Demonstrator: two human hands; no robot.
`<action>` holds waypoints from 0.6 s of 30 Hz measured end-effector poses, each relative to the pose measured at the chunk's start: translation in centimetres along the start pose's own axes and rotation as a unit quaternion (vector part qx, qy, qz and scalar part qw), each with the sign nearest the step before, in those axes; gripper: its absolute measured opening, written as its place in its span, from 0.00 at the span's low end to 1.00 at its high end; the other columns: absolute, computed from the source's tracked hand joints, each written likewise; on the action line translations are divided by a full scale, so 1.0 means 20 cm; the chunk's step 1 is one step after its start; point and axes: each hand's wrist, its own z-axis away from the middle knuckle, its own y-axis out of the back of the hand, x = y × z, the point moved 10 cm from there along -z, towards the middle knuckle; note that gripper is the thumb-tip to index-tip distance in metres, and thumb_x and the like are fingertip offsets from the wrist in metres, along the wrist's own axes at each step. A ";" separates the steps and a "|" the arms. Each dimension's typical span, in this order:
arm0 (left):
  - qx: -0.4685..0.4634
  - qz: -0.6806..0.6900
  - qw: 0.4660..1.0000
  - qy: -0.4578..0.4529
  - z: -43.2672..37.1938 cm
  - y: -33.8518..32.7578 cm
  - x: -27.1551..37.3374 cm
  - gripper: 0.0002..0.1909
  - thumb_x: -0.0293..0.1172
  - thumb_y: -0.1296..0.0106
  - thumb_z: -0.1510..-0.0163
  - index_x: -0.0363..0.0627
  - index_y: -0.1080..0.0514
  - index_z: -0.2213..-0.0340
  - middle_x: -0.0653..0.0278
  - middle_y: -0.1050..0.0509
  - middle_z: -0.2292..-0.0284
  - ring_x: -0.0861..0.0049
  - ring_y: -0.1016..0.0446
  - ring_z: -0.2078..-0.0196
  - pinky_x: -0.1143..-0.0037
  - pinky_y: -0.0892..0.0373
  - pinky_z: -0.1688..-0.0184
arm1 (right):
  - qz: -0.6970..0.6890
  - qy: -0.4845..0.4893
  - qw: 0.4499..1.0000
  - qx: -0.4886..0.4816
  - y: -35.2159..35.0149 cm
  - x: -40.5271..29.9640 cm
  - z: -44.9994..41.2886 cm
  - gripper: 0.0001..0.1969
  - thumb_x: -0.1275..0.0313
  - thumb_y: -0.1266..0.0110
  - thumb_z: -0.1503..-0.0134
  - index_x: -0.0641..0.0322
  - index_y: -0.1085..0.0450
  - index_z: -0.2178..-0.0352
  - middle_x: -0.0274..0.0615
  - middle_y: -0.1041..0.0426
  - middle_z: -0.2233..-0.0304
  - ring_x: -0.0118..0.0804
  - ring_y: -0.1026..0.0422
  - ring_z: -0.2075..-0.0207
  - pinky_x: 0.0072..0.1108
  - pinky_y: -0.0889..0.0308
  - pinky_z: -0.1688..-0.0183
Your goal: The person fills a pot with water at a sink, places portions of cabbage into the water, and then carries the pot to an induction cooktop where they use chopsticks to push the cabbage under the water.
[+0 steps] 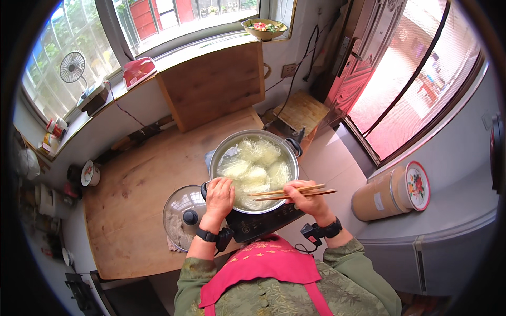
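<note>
A wide metal pot (225, 147) holds several bundles of thin pale noodles (255, 173) in liquid, on a black induction cooker (257, 226). My right hand (307, 199), at the pot's lower right rim, grips a pair of wooden chopsticks (294, 192); their tips reach over the noodles. At the lower left rim lies my left hand (220, 197), fingers together by the pot's side handle; whether it grips anything is hidden. Left of the pot, a glass lid (178, 205) with a black knob rests partly on a cloth, close to my left forearm.
The pot stands near the right end of a wooden table (130, 197). A wooden board (213, 85) leans against the wall below the window. On the sill are a bowl of chopped vegetables (264, 31) and a small fan (72, 68). A wooden stool (302, 110) stands right of the table.
</note>
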 end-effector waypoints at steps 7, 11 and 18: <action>0.007 0.011 1.000 0.002 0.00 0.01 -0.01 0.09 0.27 0.53 0.58 0.40 0.32 0.71 0.59 0.30 0.69 0.63 0.35 0.62 0.69 0.40 0.57 | 0.095 0.061 0.987 0.119 0.28 -0.08 0.06 0.07 0.77 0.56 0.49 0.70 0.35 0.78 0.37 0.34 0.81 0.22 0.35 0.81 0.13 0.39 0.78; -0.005 0.006 1.000 -0.001 -0.01 0.00 0.00 0.10 0.28 0.53 0.58 0.40 0.32 0.70 0.61 0.30 0.68 0.64 0.35 0.62 0.70 0.40 0.56 | 0.042 0.062 0.990 0.120 0.19 0.09 0.02 0.06 0.77 0.56 0.50 0.70 0.35 0.78 0.37 0.34 0.81 0.23 0.36 0.81 0.14 0.40 0.78; 0.008 0.015 1.000 0.012 0.01 0.01 0.01 0.09 0.27 0.54 0.58 0.40 0.32 0.71 0.59 0.30 0.69 0.62 0.35 0.62 0.69 0.40 0.57 | 0.060 0.064 0.993 0.085 0.20 -0.01 0.02 0.08 0.74 0.54 0.49 0.69 0.34 0.78 0.36 0.35 0.84 0.22 0.36 0.82 0.14 0.40 0.79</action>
